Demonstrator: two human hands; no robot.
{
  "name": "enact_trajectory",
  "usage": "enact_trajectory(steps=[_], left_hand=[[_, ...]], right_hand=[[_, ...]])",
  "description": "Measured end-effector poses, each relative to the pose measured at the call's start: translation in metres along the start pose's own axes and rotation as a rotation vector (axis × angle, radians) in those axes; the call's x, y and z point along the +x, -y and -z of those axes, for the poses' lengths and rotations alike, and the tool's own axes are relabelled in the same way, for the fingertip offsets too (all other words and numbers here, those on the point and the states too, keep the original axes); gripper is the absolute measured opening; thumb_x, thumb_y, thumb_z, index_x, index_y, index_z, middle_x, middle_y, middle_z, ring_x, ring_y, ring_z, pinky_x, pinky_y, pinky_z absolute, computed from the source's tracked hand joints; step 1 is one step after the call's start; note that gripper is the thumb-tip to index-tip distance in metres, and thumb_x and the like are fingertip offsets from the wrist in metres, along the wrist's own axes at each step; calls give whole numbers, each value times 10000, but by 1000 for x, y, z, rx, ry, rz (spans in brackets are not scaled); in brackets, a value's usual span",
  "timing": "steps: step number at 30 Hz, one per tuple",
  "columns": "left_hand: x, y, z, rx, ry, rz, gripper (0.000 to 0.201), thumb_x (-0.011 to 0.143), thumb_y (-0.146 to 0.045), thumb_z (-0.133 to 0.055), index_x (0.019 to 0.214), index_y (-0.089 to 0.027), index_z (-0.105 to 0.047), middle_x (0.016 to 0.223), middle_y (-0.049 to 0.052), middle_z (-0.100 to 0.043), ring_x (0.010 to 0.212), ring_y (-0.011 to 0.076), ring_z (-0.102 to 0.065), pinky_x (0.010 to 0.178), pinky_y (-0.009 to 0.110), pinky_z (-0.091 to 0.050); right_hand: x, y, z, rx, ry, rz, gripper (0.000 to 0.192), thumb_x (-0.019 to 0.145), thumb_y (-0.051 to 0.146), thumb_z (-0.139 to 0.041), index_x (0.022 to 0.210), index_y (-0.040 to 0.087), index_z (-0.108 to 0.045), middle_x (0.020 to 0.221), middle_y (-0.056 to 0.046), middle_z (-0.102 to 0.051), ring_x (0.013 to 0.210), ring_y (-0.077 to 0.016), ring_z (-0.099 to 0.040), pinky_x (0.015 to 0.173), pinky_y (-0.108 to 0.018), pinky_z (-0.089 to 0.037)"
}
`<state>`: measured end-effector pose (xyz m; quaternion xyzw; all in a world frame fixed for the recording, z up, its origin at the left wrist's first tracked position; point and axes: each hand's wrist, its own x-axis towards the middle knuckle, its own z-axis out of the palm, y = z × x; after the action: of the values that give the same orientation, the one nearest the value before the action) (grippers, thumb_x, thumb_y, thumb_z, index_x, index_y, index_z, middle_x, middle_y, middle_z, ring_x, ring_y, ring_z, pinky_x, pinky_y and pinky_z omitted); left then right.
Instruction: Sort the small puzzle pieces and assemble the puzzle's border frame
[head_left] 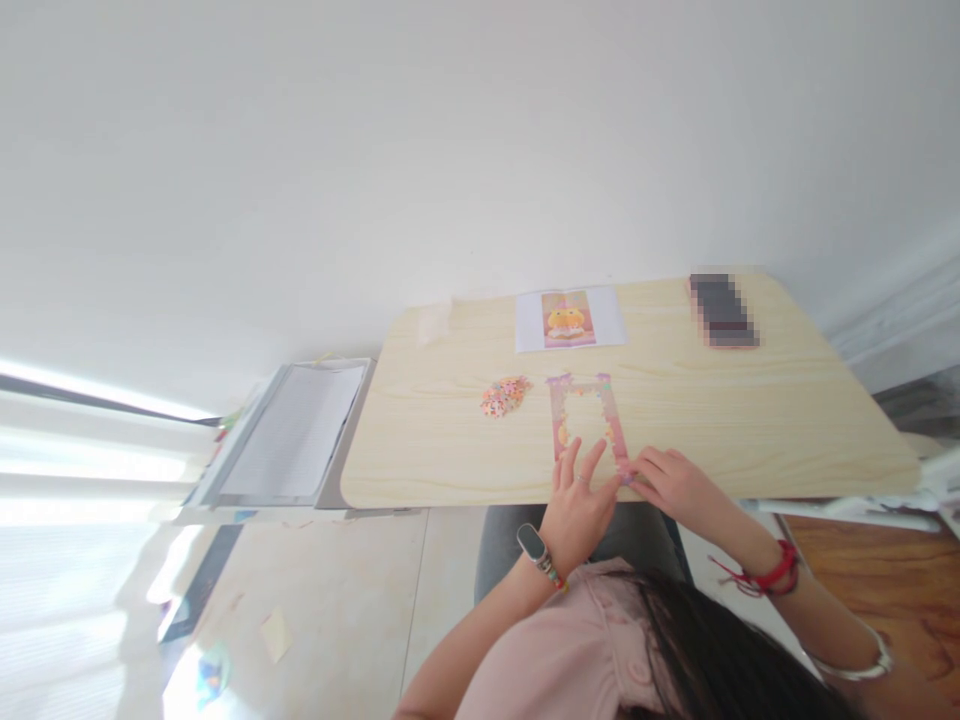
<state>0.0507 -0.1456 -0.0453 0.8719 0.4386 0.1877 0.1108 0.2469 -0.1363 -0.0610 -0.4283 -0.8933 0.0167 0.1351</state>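
A jigsaw puzzle border (557, 408) in pink and yellow lies near the table's front edge, joined as a rectangular ring with bare tabletop inside. My left hand (581, 510) rests over its lower part with fingers spread, the thumb reaching the lower right corner. At that same corner my right hand (675, 487) has its fingers pinched together on a small purple-pink puzzle piece (627, 478). The hands hide most of the border's bottom edge. Left of the border lies a heap of loose puzzle pieces (505, 397).
Behind the border, a white sheet with a printed picture (568, 320) lies flat. A blurred-out dark phone-like object (724, 310) is at the table's (795, 420) back right. Left of the table stands a lower surface with a sheet of paper (296, 430). A white wall rises behind.
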Motion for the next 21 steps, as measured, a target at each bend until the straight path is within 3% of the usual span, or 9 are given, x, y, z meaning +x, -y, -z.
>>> enact_trajectory(steps=[16,21], left_hand=[[0,0,-4,70,11,-12,366,806,-174,-519,1146,-308,-533,1394,36,-305,1303,353,-186,975,539,-357],[1,-1,-4,66,9,4,314,815,-180,-509,1100,-300,-559,1396,31,-297,1307,355,-177,983,530,-351]], right_hand=[[-7,7,-6,2,-136,-32,221,894,202,-421,818,168,-626,759,-63,-590,696,-155,-520,660,-304,-370],[-11,10,-10,52,-180,-62,222,892,203,-423,873,172,-641,781,-69,-606,701,-154,-530,674,-306,-396]])
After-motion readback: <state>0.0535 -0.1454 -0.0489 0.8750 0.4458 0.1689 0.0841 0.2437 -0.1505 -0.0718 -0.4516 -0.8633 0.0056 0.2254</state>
